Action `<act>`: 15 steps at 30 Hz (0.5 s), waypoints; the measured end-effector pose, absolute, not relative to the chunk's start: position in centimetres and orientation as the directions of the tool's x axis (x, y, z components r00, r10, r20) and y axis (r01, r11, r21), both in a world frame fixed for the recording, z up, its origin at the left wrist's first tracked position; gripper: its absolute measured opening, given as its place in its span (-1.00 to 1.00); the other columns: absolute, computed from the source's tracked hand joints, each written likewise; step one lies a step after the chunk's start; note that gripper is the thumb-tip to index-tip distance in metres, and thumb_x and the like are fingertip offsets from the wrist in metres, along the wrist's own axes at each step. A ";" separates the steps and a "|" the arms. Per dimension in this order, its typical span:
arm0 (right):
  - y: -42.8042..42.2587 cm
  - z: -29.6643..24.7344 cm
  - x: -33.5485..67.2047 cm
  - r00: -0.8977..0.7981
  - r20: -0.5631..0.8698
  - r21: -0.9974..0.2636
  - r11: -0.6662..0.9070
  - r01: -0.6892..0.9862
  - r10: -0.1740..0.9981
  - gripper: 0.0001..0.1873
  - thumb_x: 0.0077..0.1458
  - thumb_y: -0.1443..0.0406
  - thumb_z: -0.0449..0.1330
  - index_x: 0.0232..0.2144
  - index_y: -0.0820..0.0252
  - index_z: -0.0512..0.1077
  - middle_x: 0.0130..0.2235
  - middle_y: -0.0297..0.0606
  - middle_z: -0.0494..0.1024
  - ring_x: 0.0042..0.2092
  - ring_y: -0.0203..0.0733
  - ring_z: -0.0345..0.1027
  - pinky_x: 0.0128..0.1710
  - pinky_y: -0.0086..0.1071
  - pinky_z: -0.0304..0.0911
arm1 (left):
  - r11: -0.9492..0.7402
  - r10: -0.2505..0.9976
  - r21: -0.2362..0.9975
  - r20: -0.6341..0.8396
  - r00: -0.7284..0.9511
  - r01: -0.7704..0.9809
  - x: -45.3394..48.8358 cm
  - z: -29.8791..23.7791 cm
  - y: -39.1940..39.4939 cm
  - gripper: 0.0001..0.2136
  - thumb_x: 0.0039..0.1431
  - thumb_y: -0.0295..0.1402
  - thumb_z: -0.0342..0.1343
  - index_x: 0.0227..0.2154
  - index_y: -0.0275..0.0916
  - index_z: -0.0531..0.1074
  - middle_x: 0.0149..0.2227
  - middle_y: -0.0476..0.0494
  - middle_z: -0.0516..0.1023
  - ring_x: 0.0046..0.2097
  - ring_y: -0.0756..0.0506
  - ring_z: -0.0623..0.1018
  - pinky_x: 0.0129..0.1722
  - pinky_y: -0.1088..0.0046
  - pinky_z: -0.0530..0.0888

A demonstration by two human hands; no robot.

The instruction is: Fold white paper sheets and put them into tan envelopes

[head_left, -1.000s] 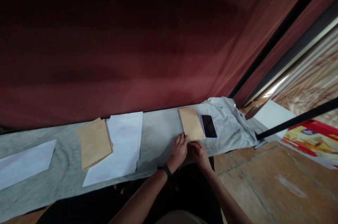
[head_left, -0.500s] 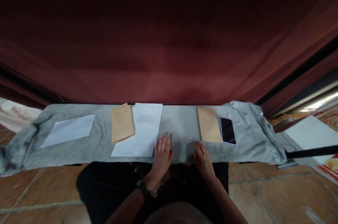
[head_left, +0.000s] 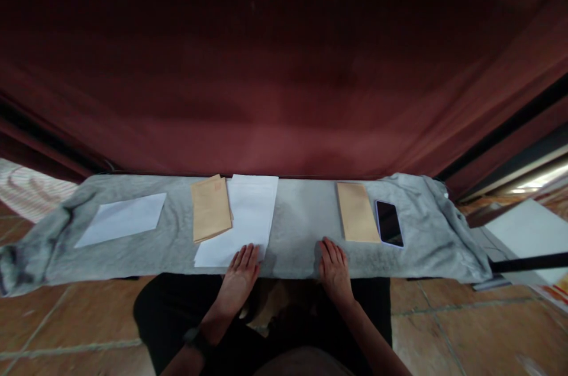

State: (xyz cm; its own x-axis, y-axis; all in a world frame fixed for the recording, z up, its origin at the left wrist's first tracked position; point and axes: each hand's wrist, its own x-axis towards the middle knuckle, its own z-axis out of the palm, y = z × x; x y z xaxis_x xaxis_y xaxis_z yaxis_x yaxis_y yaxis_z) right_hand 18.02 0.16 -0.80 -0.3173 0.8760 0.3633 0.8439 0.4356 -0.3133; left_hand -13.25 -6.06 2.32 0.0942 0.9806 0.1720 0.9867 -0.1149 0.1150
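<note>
My left hand (head_left: 242, 269) lies flat on the near right corner of a stack of white paper sheets (head_left: 252, 210), fingers stretched out. Overlapping the left side of that stack is a small pile of brown envelopes (head_left: 211, 209). My right hand (head_left: 332, 263) rests palm down on the grey cloth (head_left: 299, 216) at its near edge, with fingers extended and nothing in them. A brown envelope (head_left: 358, 212), perhaps with others under it, lies just beyond the right hand. Beside its right edge is a phone (head_left: 389, 223) with a dark screen and pale purple case.
A folded white sheet (head_left: 122, 219) lies on the cloth at the left. Behind the narrow cloth-covered surface hangs a dark red curtain (head_left: 275, 145). At the far right, a white panel (head_left: 530, 234) and a black bar (head_left: 530, 263) stand past the cloth's end.
My left hand has moved left from the cloth beside the sheets onto their near corner. My right hand has shifted slightly left and its fingers have straightened. The view has moved a little.
</note>
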 end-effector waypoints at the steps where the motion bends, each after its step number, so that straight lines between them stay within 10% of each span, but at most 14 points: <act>1: 0.1 -0.8 18.0 -0.320 0.363 -0.310 0.437 0.844 0.875 -0.44 0.24 0.42 -0.04 0.27 0.18 0.25 0.29 -0.04 0.32 0.29 0.06 0.18 0.27 0.05 0.09 | -0.144 0.980 0.129 0.156 0.124 0.981 -13.6 2.4 -6.1 -0.57 0.24 -0.44 -0.08 0.13 -0.22 0.44 0.21 -0.27 0.46 0.26 -0.25 0.42 0.22 0.14 0.39; 10: 0.3 -0.7 18.1 -0.285 0.372 -0.435 0.437 0.787 0.883 -0.49 0.26 0.39 -0.06 0.23 0.18 0.30 0.28 -0.04 0.34 0.30 0.05 0.17 0.27 0.09 0.09 | 0.192 0.909 0.448 0.255 -0.331 0.873 -14.8 5.2 -4.1 -0.68 0.37 -0.28 -0.16 -0.13 -0.21 0.50 -0.15 -0.23 0.66 -0.10 -0.23 0.64 -0.06 0.23 0.56; 15: 1.4 0.2 16.7 -0.100 0.243 -0.784 0.256 0.565 0.965 -0.55 0.32 0.18 -0.06 0.12 0.19 0.41 0.16 0.01 0.46 0.22 0.03 0.30 0.20 0.04 0.24 | -0.177 0.932 0.412 0.363 0.017 0.894 -8.7 7.3 -3.2 -0.68 0.35 -0.42 -0.14 -0.01 -0.19 0.48 0.04 -0.20 0.59 0.12 -0.19 0.53 0.23 0.15 0.39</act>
